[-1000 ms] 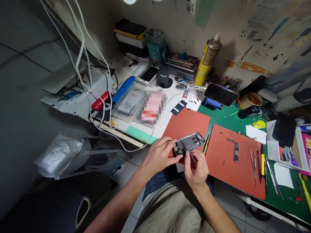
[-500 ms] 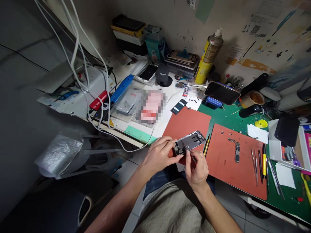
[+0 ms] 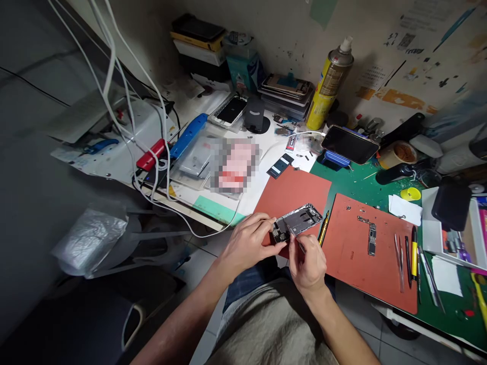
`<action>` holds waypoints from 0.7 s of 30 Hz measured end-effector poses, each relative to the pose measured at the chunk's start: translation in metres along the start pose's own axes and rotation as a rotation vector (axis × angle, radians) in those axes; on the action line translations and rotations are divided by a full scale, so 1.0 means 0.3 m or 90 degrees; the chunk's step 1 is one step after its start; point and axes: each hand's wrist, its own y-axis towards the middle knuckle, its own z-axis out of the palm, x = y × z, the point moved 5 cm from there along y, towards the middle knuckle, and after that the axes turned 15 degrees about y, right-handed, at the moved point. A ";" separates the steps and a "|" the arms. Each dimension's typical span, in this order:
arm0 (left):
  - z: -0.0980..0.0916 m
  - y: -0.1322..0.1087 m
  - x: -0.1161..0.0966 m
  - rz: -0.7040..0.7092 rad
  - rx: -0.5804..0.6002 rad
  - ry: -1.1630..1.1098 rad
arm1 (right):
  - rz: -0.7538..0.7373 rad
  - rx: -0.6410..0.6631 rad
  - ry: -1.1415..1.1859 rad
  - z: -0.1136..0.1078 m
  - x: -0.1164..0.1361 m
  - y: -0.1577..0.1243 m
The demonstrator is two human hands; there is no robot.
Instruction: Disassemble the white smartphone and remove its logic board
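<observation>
An opened phone housing with bare metal inside lies tilted over the near edge of the left red mat. My left hand grips its left end between thumb and fingers. Closed at the housing's near edge, my right hand pinches a slim pointed tool. The tool's tip is at the inner parts of the housing; most of its shaft is hidden by the fingers, so its exact kind is unclear. A gold and black screwdriver lies just right of the housing.
On the right red mat are a logic board, tweezers and a yellow-black pen-shaped tool. A spray can and a propped phone stand behind. White cables hang at left.
The tool tip in my right hand has shifted slightly toward the housing's near edge. My left hand keeps its grip, and the camera view has moved a little.
</observation>
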 end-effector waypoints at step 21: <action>0.006 -0.002 -0.007 -0.016 0.002 -0.011 | 0.012 0.035 0.033 -0.017 -0.012 0.014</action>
